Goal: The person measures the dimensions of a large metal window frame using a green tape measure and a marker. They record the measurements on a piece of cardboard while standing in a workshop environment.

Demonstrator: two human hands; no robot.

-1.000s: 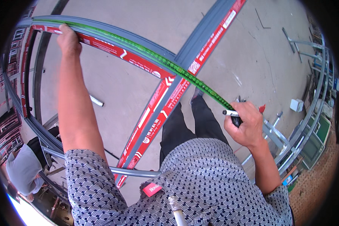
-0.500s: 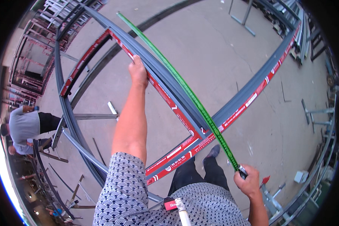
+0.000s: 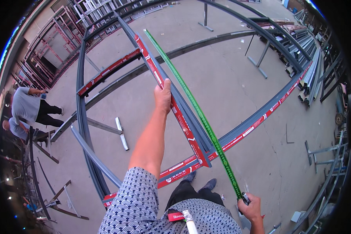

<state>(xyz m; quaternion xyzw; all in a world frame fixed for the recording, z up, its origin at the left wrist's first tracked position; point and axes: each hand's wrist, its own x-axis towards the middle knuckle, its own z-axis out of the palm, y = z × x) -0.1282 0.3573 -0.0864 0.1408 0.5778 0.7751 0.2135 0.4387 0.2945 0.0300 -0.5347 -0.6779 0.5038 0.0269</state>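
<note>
Your left hand [image 3: 163, 96] grips a grey metal bar [image 3: 185, 124] faced with red film, thumb laid along it and fingers wrapped around its side, in a concrete-floored workshop. Your right hand [image 3: 252, 208], lower and nearer your body, is closed around the near end of a green tape measure [image 3: 201, 116], where a dark piece, mostly hidden by the fingers, shows at the grip. From that hand the blade runs forward and to the left, passing to the right of your left hand and ending well beyond it, just beside the bar; whether the blade touches the metal beneath cannot be told. Between your two hands, the blade crosses over a long grey-and-red rail [image 3: 249, 129], which the near end of the bar meets. Ahead and to the left of your left hand, a shorter red-faced crosspiece [image 3: 110, 74] spans toward a dark outer rail [image 3: 81, 105]. A pale metal piece [image 3: 121, 133] lies on the floor to the left of your left forearm. Farther left of that hand are two people in grey tops, one [image 3: 26, 103] upright, while well to its right, metal lengths [image 3: 311, 82] lie stacked.
</note>
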